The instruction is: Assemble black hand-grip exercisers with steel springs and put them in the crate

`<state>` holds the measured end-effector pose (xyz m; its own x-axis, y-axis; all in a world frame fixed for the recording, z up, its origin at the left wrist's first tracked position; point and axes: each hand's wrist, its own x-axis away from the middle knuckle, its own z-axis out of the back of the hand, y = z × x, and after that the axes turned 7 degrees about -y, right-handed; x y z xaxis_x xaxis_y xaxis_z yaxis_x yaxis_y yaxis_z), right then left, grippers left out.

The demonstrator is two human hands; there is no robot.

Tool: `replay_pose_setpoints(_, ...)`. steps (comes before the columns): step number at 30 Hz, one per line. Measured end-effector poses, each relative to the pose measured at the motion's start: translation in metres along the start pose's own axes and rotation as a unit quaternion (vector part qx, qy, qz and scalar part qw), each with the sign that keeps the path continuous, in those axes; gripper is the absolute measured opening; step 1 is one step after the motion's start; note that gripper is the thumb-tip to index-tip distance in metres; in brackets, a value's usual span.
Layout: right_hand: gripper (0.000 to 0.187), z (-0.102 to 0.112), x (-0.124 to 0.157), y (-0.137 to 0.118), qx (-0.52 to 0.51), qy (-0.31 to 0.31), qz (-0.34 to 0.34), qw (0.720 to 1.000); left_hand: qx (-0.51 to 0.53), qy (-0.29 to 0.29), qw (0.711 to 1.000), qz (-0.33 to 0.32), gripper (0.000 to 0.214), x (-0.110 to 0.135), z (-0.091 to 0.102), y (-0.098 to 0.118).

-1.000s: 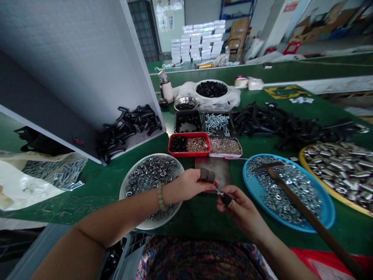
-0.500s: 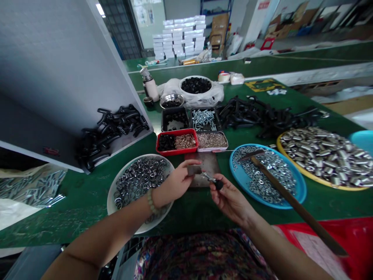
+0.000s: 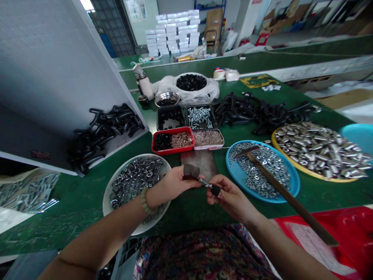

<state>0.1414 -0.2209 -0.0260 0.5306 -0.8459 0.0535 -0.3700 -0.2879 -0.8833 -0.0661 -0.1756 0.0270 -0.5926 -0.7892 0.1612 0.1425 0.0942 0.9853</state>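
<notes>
Nothing legible (all too blurred)

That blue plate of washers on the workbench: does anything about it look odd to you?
Yes: a hammer lies across the blue plate, its head resting on the washers, and its wooden handle runs past the rim, ending over a red container.

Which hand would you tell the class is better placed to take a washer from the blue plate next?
Probably the right hand: it is beside the blue plate of washers, while the left hand is farther off, above the white bowl. Both hold the small metal part, though.
</notes>
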Motion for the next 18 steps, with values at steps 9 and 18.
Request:
replay_pose_setpoints(9, 0.031, 0.002, -0.007, 0.016, -0.109, 0.037, -0.019, 0.993, 0.026, 0.064, 0.996, -0.061, 0.035, 0.013, 0.003, 0.007)
replay_pose_setpoints(18, 0.029, 0.022, -0.009, 0.024, 0.081, 0.103, 0.025, 0.991, -0.141, 0.143, 0.978, -0.047, 0.039, 0.013, 0.075, 0.011)
